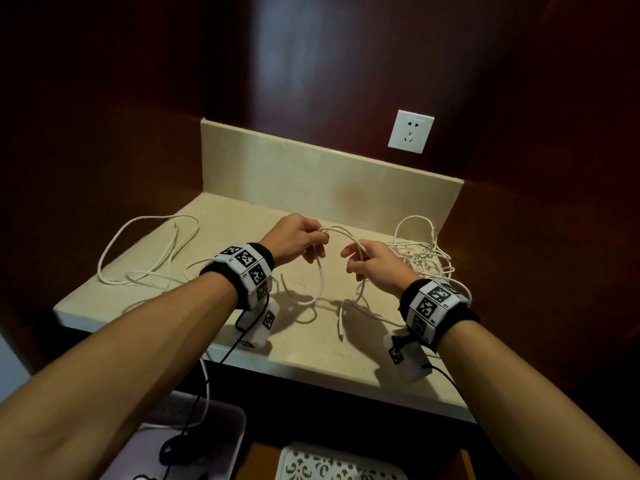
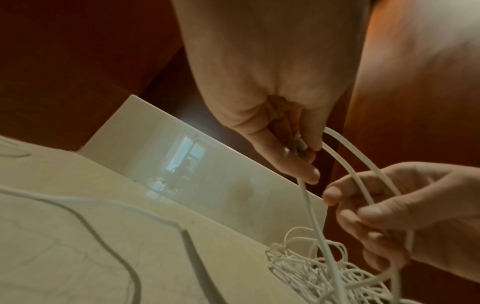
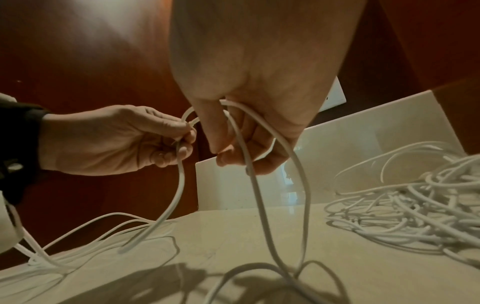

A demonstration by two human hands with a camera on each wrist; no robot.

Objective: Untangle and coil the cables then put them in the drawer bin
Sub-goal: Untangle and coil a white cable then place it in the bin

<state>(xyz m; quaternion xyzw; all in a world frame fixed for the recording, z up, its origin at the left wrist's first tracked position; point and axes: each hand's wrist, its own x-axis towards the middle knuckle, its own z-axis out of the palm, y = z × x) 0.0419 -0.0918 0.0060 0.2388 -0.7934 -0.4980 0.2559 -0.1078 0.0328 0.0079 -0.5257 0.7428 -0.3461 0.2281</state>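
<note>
Drawer bin (image 1: 341, 462) cut off at bottom edge, perhaps only its patterned rim showing. Left hand (image 1: 298, 242) and right hand (image 1: 372, 263) raised over countertop (image 1: 311, 348), each pinching white cable (image 1: 341, 232) arched between. Tangled cables (image 1: 424, 258) heaped just right.

Beige countertop (image 1: 301, 344) under white cables (image 1: 420, 254).

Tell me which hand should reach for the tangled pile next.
Right, probably. The right hand sits directly beside the tangled pile; the left hand is farther away, on the other side. Both grip the white cable.
</note>
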